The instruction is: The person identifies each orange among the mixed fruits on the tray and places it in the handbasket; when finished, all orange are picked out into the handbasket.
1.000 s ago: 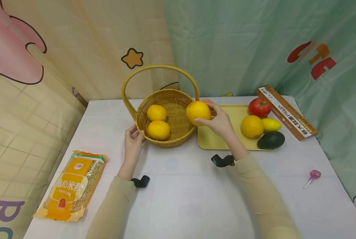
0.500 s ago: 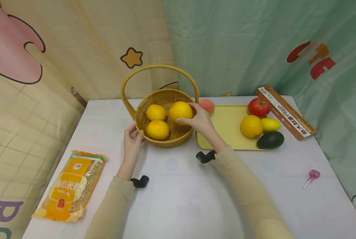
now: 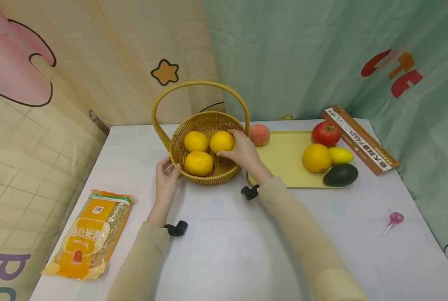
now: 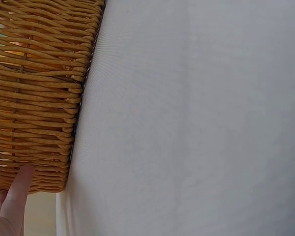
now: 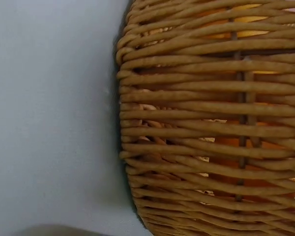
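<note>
A woven wicker basket (image 3: 216,179) with a tall arched handle stands at the back of the table. My left hand (image 3: 166,179) steadies its left front side, thumb and fingers against the wicker; the thumb (image 4: 20,189) shows on the wall in the left wrist view. Inside the basket, my right hand (image 3: 245,152) holds a yellow-orange round fruit (image 3: 221,142) between thumb and fingers. Two similar yellow fruits, a rear one (image 3: 196,141) and a front one (image 3: 199,163), lie left of it. The right wrist view shows the basket wall, not the hand.
Right of the basket, a pale yellow tray (image 3: 284,167) bears an orange (image 3: 317,158), a tomato (image 3: 326,133), a lemon (image 3: 341,156) and a dark green avocado (image 3: 340,175). Around it are a pink ball (image 3: 259,134), a pasta box (image 3: 361,140), a lollipop (image 3: 395,218) and a noodle bag (image 3: 88,234).
My right hand has carried the yellow-orange fruit left from above the basket's right rim and lowered it inside, beside the other two. The left hand has stayed at the basket.
</note>
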The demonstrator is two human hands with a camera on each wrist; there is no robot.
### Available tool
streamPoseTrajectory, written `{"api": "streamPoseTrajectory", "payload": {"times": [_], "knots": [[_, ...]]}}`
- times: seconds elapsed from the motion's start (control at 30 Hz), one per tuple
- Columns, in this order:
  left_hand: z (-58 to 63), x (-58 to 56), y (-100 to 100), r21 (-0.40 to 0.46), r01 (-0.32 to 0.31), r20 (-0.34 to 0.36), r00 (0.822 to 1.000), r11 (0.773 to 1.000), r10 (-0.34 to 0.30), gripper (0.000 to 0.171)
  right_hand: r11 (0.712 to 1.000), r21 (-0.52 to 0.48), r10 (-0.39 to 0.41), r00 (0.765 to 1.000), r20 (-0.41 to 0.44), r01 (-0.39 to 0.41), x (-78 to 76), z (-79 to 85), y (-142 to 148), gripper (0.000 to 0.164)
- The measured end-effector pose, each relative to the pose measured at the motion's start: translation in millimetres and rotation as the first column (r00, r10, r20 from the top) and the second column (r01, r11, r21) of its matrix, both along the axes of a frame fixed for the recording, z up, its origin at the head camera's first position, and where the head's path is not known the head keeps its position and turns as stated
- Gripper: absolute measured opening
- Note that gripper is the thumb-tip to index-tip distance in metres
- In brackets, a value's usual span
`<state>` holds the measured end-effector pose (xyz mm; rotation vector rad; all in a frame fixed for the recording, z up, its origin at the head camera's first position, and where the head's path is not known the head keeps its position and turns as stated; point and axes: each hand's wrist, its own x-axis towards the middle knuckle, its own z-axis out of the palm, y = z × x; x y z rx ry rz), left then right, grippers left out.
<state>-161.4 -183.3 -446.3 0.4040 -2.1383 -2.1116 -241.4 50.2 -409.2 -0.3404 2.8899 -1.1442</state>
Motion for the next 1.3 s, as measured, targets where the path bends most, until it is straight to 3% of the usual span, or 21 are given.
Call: {"api": "streamPoseTrajectory", "payload": {"times": [0.33, 0.57, 0.8, 1.0, 1.17, 1.3], "knots": [[-0.4, -0.4, -0.7, 0.011, 0.013, -0.010, 1.000, 1.000, -0.013, 0.051, 0.975, 0.220, 0.055, 0.997, -0.053, -0.042, -8.6, -4.6, -7.1, 0.077], [-0.9, -1.4, 0.2, 0.017, 0.017, -0.026, 1.000, 1.000, -0.017, 0.051, 0.970, 0.240, 0.062, 0.995, -0.074, -0.043, -6.7, -1.9, -5.0, 0.073], [-4.0, -0.6, -0.3, 0.010, 0.007, -0.016, 1.000, 1.000, -0.007, 0.051, 0.991, 0.122, 0.065, 0.989, -0.133, -0.049, 5.6, 3.7, 6.6, 0.059], [-3.9, -0.4, -1.5, 0.007, -0.005, -0.015, 1.000, 1.000, 0.005, 0.050, 0.997, -0.062, 0.037, 0.985, -0.171, -0.048, 22.7, 15.4, 30.2, 0.041], [-2.2, -1.1, -0.6, -0.003, 0.005, -0.006, 1.000, 1.000, -0.005, 0.051, 0.960, -0.277, -0.005, 0.988, -0.152, -0.038, 34.1, 20.1, 60.4, 0.035], [-1.6, -1.0, -0.2, 0.006, 0.000, 0.006, 1.000, 1.000, 0.000, 0.050, 0.924, -0.380, -0.079, 0.993, -0.084, 0.042, 42.8, 19.4, 92.6, 0.037]]}}
